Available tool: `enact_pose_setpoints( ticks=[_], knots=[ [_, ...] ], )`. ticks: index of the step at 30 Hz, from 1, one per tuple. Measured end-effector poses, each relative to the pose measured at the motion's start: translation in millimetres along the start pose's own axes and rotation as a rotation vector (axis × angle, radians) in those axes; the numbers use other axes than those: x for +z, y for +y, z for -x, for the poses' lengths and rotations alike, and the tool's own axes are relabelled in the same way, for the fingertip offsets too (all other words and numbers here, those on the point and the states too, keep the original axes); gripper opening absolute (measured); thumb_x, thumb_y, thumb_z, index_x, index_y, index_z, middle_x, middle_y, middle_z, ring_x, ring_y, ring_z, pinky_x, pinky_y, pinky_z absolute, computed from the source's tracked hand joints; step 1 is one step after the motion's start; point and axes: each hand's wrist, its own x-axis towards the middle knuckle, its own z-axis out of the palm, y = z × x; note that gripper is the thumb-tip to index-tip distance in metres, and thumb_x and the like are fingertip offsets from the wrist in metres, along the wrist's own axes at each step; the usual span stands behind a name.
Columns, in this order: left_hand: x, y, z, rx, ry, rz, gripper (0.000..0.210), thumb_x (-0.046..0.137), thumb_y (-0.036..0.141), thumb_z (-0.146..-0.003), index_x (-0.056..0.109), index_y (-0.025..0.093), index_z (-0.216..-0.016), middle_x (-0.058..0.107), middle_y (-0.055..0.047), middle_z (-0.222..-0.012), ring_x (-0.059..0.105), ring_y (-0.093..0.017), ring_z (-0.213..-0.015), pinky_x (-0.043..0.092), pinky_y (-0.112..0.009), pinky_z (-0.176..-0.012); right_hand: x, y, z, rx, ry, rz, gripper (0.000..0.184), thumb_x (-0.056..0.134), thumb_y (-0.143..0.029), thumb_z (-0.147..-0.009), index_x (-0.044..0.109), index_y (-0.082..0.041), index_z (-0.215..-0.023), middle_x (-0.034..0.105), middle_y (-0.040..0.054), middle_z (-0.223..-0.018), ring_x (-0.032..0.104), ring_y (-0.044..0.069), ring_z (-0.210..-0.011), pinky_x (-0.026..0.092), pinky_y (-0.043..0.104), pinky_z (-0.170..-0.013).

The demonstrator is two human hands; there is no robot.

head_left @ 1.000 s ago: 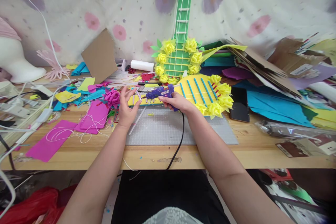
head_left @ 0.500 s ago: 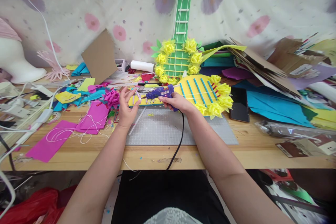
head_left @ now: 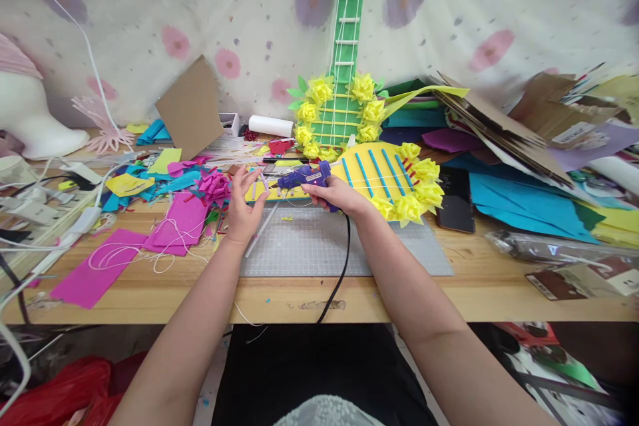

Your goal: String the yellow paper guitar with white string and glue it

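Observation:
My right hand (head_left: pixel 337 194) is wrapped round a purple hot glue gun (head_left: pixel 303 176), its nozzle pointing left over the neck of a yellow paper guitar (head_left: pixel 367 170). The guitar lies on its back, with blue strips across its body and yellow paper flowers at its right end. White string (head_left: pixel 384 180) runs along it. Beside the left end of the neck is my left hand (head_left: pixel 241 210), thumb and fingers apart. A small lilac strip (head_left: pixel 264 181) stands near its fingertips; contact with it is hard to make out.
Under the guitar lies a grey cutting mat (head_left: pixel 319 246). A green paper guitar (head_left: pixel 344 66) with yellow flowers stands behind. Paper scraps and magenta sheets (head_left: pixel 102 269) cover the left. A phone (head_left: pixel 455 200), blue paper (head_left: pixel 522 203) and cardboard are on the right. The gun's black cord (head_left: pixel 344 266) hangs over the table edge.
My left thumb and fingers have spread a little and drawn slightly away from the strip. The right hand and glue gun have hardly moved.

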Motion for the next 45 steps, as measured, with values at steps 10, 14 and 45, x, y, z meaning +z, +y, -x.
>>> enact_pose_setpoints(
  ticks=[10, 14, 45],
  knots=[
    [1.2, 3.2, -1.6, 0.037, 0.009, -0.127, 0.07, 0.063, 0.024, -0.077, 0.027, 0.02, -0.137, 0.058, -0.014, -0.124, 0.047, -0.022, -0.124, 0.03, -0.045, -0.107, 1.3, -0.5, -0.3, -0.001, 0.021, 0.006, 0.045, 0.063, -0.056, -0.07, 0.048, -0.017, -0.055, 0.046, -0.0044, -0.046, 0.038, 0.004, -0.037, 0.03, 0.019, -0.037],
    [0.9, 2.4, -1.2, 0.024, 0.023, -0.102, 0.071, 0.065, 0.026, -0.076, 0.028, 0.021, -0.136, 0.059, -0.014, -0.123, 0.047, -0.022, -0.124, 0.03, -0.044, -0.108, 0.9, -0.3, -0.5, -0.001, 0.021, 0.0, 0.044, 0.063, -0.056, -0.07, 0.048, -0.017, -0.056, 0.047, -0.0039, -0.048, 0.039, 0.004, -0.037, 0.031, 0.019, -0.037],
    [1.4, 0.4, 1.6, 0.022, 0.01, 0.007, 0.066, 0.06, 0.026, -0.081, 0.025, 0.02, -0.137, 0.056, -0.016, -0.126, 0.045, -0.021, -0.126, 0.028, -0.045, -0.109, -0.1, -2.8, 1.1, 0.015, 0.017, -0.034, 0.045, 0.064, -0.056, -0.069, 0.048, -0.017, -0.056, 0.045, -0.0052, -0.043, 0.039, 0.004, -0.037, 0.032, 0.018, -0.037]
  ],
)
